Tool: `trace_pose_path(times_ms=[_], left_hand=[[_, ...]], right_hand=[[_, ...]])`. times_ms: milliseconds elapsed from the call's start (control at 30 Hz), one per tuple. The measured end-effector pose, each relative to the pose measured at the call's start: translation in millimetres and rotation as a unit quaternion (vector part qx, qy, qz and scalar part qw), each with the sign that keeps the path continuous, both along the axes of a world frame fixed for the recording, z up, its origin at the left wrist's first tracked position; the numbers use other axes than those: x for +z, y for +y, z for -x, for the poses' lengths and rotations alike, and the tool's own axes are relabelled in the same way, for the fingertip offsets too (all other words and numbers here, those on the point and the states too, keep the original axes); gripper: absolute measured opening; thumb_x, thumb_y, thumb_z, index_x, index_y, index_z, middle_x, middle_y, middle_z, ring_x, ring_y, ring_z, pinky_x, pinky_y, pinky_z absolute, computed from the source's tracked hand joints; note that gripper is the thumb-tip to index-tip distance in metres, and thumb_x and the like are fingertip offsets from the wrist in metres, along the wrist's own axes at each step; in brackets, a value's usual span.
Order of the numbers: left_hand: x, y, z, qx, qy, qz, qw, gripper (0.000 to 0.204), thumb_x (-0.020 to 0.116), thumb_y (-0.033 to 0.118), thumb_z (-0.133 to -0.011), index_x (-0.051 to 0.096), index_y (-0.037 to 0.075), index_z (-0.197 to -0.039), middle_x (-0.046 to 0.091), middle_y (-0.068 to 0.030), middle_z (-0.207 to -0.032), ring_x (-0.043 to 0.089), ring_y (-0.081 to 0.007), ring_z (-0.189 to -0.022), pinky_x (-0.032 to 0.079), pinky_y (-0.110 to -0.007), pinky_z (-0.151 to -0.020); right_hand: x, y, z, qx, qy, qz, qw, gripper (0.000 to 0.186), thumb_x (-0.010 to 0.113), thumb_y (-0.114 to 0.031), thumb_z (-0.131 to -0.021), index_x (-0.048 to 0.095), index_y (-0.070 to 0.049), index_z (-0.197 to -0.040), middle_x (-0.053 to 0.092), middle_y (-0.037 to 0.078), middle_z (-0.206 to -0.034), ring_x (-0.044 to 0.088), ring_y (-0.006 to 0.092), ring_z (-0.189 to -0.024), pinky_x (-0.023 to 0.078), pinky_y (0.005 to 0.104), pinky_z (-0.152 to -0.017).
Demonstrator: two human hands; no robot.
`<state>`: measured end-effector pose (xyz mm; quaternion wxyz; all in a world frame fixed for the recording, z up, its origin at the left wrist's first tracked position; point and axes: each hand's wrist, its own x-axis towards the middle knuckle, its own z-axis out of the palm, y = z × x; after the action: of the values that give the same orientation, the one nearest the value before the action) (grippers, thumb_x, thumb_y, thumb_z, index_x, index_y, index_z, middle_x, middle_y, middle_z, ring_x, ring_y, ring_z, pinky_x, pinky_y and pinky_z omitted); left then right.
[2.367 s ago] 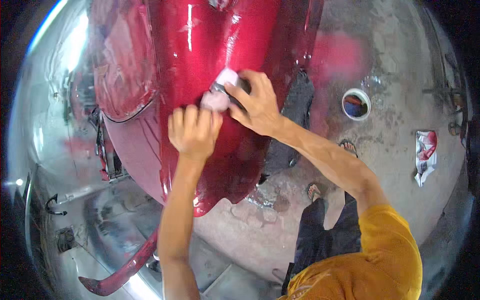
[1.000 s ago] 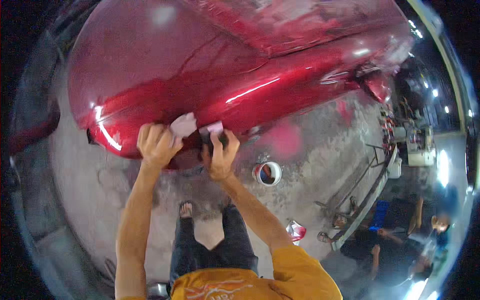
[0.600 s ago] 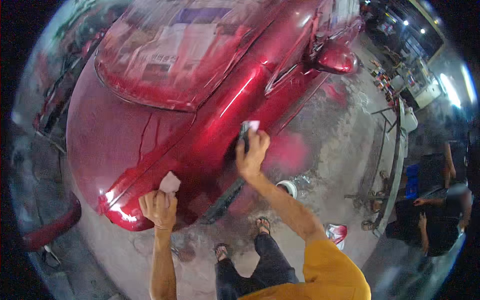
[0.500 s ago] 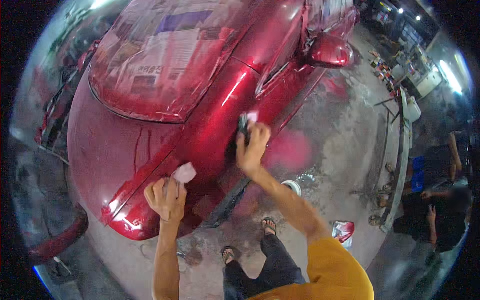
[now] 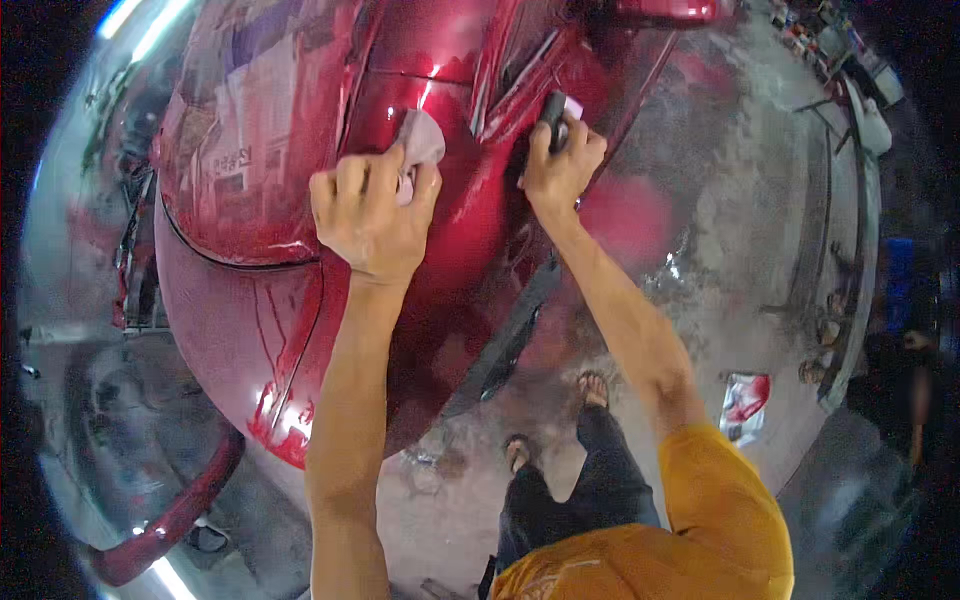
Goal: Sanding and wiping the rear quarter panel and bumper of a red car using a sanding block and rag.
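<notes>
Wet concrete floor (image 5: 720,230), red car (image 5: 300,330)

Wet, red-stained concrete floor (image 5: 720,230)

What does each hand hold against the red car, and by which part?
The left hand grips a pale cloth by its lower part; the right hand wraps its fingers around a dark block's middle.
</notes>
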<state>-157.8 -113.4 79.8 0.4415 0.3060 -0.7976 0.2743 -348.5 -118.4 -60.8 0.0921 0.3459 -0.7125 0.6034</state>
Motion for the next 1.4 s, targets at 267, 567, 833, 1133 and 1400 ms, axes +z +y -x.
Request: trace_pose_path(times_ms=[267, 567, 833, 1133, 1400], left_hand=[[7, -8, -11, -0.006, -0.129, -0.006, 0.992, 0.02, 0.079, 0.022, -0.079, 0.061, 0.014, -0.076, 0.055, -0.0046, -0.079, 0.054, -0.0276, -0.071, 0.048, -0.041, -0.063], [6, 6, -25, -0.016, -0.174, -0.066, 0.982, 0.017, 0.077, 0.029, -0.085, 0.069, 0.016, -0.093, 0.062, -0.004, -0.089, 0.063, -0.0302, -0.08, 0.057, -0.045, -0.066], [-12, 26, -37, 0.005, -0.134, -0.023, 0.991, 0.028, 0.078, 0.029, -0.084, 0.078, 0.024, -0.112, 0.055, -0.0029, -0.086, 0.056, -0.0284, -0.079, 0.053, -0.042, -0.067], [-36, 60, -108, -0.061, -0.182, -0.034, 0.981, 0.028, 0.08, 0.025, -0.082, 0.082, 0.024, -0.11, 0.058, 0.0009, -0.086, 0.056, -0.0245, -0.079, 0.053, -0.04, -0.069], [-102, 164, -315, 0.042, -0.062, -0.118, 0.99, 0.032, 0.078, 0.021, -0.088, 0.082, 0.006, -0.116, 0.063, -0.0081, -0.086, 0.058, -0.0296, -0.079, 0.049, -0.044, -0.073]], right_hand=[[-24, 105, -114, 0.217, 0.05, 0.052, 0.973, 0.05, 0.082, -0.017, -0.079, 0.066, -0.003, -0.125, 0.055, 0.029, -0.123, 0.056, 0.0461, -0.115, 0.048, 0.053, -0.099], [-17, 97, -115, 0.182, 0.129, 0.055, 0.973, 0.054, 0.081, -0.018, -0.08, 0.066, -0.002, -0.129, 0.054, 0.028, -0.118, 0.056, 0.0463, -0.106, 0.048, 0.0546, -0.094], [6, 61, -102, 0.008, 0.04, 0.031, 0.999, 0.044, 0.078, -0.018, -0.089, 0.064, -0.005, -0.128, 0.056, 0.028, -0.119, 0.055, 0.0465, -0.106, 0.047, 0.0565, -0.089], [-37, 128, -147, 0.078, 0.068, 0.05, 0.993, 0.041, 0.078, -0.012, -0.081, 0.066, -0.004, -0.12, 0.058, 0.027, -0.116, 0.055, 0.0453, -0.107, 0.045, 0.0542, -0.087], [-51, 260, -357, 0.339, 0.107, 0.043, 0.934, 0.034, 0.08, -0.015, -0.078, 0.071, -0.006, -0.11, 0.06, 0.025, -0.119, 0.059, 0.0454, -0.104, 0.046, 0.0562, -0.087]])
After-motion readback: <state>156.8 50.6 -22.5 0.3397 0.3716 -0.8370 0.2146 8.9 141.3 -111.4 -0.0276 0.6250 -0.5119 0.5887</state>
